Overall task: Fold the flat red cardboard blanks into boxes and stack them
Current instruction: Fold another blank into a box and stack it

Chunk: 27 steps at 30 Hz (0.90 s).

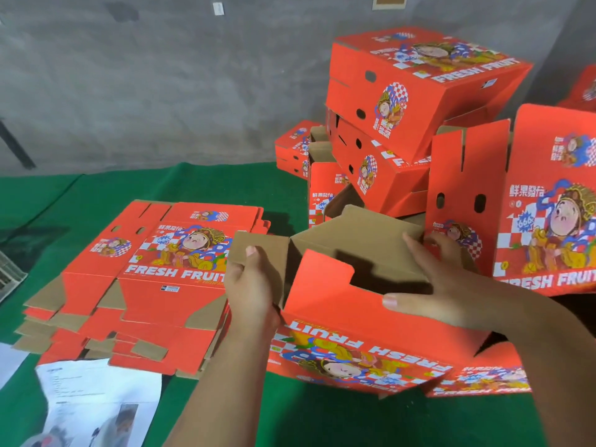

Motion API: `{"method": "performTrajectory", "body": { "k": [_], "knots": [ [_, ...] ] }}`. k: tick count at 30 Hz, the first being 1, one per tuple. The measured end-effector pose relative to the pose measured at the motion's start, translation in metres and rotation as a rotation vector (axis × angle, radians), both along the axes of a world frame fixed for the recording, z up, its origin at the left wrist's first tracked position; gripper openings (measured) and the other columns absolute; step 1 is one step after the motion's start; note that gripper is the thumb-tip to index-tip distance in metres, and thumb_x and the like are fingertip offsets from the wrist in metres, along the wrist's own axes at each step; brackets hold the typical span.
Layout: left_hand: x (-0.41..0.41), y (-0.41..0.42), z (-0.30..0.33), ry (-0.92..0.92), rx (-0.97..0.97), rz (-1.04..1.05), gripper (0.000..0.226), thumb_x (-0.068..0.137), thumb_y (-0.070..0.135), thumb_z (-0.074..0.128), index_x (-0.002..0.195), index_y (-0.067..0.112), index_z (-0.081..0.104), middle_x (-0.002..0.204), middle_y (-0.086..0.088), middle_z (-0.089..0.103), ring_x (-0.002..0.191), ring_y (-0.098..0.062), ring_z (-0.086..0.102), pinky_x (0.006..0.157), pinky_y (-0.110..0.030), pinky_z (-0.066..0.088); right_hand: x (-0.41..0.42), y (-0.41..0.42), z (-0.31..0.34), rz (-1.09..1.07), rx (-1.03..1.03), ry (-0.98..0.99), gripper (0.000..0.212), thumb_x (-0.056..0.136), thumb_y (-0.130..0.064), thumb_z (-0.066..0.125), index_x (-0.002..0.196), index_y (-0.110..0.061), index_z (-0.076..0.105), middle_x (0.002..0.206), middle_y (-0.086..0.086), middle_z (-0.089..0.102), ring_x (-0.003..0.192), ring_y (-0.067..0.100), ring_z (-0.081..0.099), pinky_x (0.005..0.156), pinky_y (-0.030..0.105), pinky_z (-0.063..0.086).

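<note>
Left hand [250,282] gripping half-folded box's [351,321] brown side flap; right hand [442,279] spread flat, fingers straight, against its inner wall

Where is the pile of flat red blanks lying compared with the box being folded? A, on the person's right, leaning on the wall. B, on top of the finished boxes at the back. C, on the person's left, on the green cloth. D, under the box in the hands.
C: the pile of flat blanks lies on the green cloth, left of the half-folded box that both hands work on.
</note>
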State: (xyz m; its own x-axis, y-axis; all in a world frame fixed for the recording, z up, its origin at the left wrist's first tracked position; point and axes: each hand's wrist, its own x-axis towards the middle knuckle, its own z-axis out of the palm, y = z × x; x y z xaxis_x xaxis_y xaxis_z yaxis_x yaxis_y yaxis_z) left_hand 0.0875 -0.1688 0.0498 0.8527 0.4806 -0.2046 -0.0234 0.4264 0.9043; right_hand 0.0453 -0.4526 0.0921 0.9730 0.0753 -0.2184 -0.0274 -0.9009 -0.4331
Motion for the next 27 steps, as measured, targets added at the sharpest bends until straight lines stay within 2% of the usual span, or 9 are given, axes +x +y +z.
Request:
{"method": "performTrajectory", "body": {
  "k": [3, 5, 7, 10, 13, 17, 21, 24, 27],
  "knots": [
    [0.0, 0.027, -0.008, -0.022, 0.22, 0.037, 0.016, 0.108, 0.022, 0.051, 0.098, 0.019, 0.064, 0.087, 0.002, 0.073, 0.081, -0.016, 0.068, 0.079, -0.034, 0.055, 0.002, 0.019, -0.005, 0.013, -0.332, -0.141, 0.129, 0.045, -0.114, 0.014, 0.153, -0.05, -0.015, 0.153, -0.005, 0.008, 0.143, 0.021, 0.031, 0.12, 0.041, 0.024],
    [-0.002, 0.044, -0.014, -0.088, 0.48, 0.034, 0.017, 0.107, 0.024, 0.05, 0.114, 0.018, 0.065, 0.11, -0.007, 0.071, 0.106, -0.027, 0.066, 0.098, -0.043, 0.049, 0.004, 0.031, -0.015, 0.012, -0.422, -0.218, 0.119, 0.063, -0.105, 0.026, 0.158, -0.044, -0.013, 0.148, -0.003, 0.029, 0.134, 0.024, 0.045, 0.107, 0.041, 0.037],
    [-0.005, 0.052, -0.017, -0.151, 0.674, 0.002, 0.027, 0.102, 0.031, 0.046, 0.118, 0.019, 0.064, 0.114, -0.006, 0.069, 0.11, -0.027, 0.063, 0.099, -0.043, 0.047, 0.004, 0.042, -0.03, -0.027, -0.355, -0.287, 0.112, 0.075, -0.093, 0.038, 0.163, -0.039, -0.006, 0.145, -0.001, 0.039, 0.13, 0.027, 0.042, 0.102, 0.041, 0.039],
    [-0.009, 0.06, -0.021, -0.265, 1.015, -0.105, 0.039, 0.103, 0.026, 0.043, 0.135, 0.01, 0.06, 0.128, -0.004, 0.063, 0.121, -0.023, 0.057, 0.103, -0.033, 0.043, 0.001, 0.054, -0.054, -0.102, -0.376, -0.313, 0.111, 0.075, -0.094, 0.033, 0.163, -0.039, -0.008, 0.162, 0.003, 0.023, 0.139, 0.031, 0.025, 0.112, 0.047, 0.032],
    [-0.013, 0.066, -0.027, -0.397, 1.449, -0.309, 0.049, 0.1, 0.017, 0.051, 0.148, 0.012, 0.056, 0.143, -0.004, 0.058, 0.126, -0.028, 0.055, 0.108, -0.042, 0.043, -0.001, 0.064, -0.064, -0.227, -0.321, -0.394, 0.113, 0.067, -0.099, 0.034, 0.161, -0.046, 0.001, 0.168, 0.009, 0.003, 0.146, 0.037, 0.004, 0.117, 0.058, 0.017],
    [-0.02, 0.065, -0.027, -0.289, 1.63, -0.69, 0.055, 0.097, 0.067, 0.04, 0.135, 0.039, 0.066, 0.145, 0.018, 0.054, 0.135, -0.016, 0.045, 0.112, -0.044, 0.033, -0.003, 0.072, -0.07, -0.361, -0.249, -0.54, 0.111, 0.069, -0.079, 0.069, 0.162, -0.036, 0.025, 0.167, 0.017, 0.01, 0.15, 0.048, 0.013, 0.114, 0.068, 0.023],
    [-0.007, 0.06, -0.021, -0.028, 1.737, -0.739, 0.081, 0.088, 0.084, 0.008, 0.158, 0.05, 0.029, 0.146, 0.015, 0.042, 0.135, -0.022, 0.037, 0.112, -0.039, 0.027, -0.004, 0.074, -0.078, -0.382, -0.165, -0.62, 0.103, 0.075, -0.057, 0.077, 0.161, -0.037, 0.024, 0.169, 0.012, 0.001, 0.154, 0.043, 0.005, 0.114, 0.071, 0.026],
    [0.01, 0.049, -0.018, 0.089, 1.737, -0.758, 0.071, 0.096, 0.078, 0.017, 0.157, 0.058, -0.014, 0.148, 0.004, 0.033, 0.131, -0.031, 0.037, 0.111, -0.047, 0.029, -0.007, 0.075, -0.078, -0.396, -0.13, -0.746, 0.102, 0.073, -0.045, 0.084, 0.16, -0.029, 0.033, 0.168, 0.02, 0.007, 0.153, 0.046, 0.009, 0.116, 0.068, 0.025],
    [0.016, 0.044, -0.021, 0.147, 1.869, -0.652, 0.073, 0.101, 0.071, 0.026, 0.158, 0.053, -0.016, 0.147, -0.001, 0.035, 0.128, -0.031, 0.039, 0.107, -0.047, 0.032, -0.009, 0.076, -0.073, -0.406, -0.078, -0.874, 0.098, 0.07, -0.029, 0.088, 0.156, -0.021, 0.043, 0.165, 0.029, 0.014, 0.15, 0.052, 0.016, 0.117, 0.066, 0.023]
  ]
}}
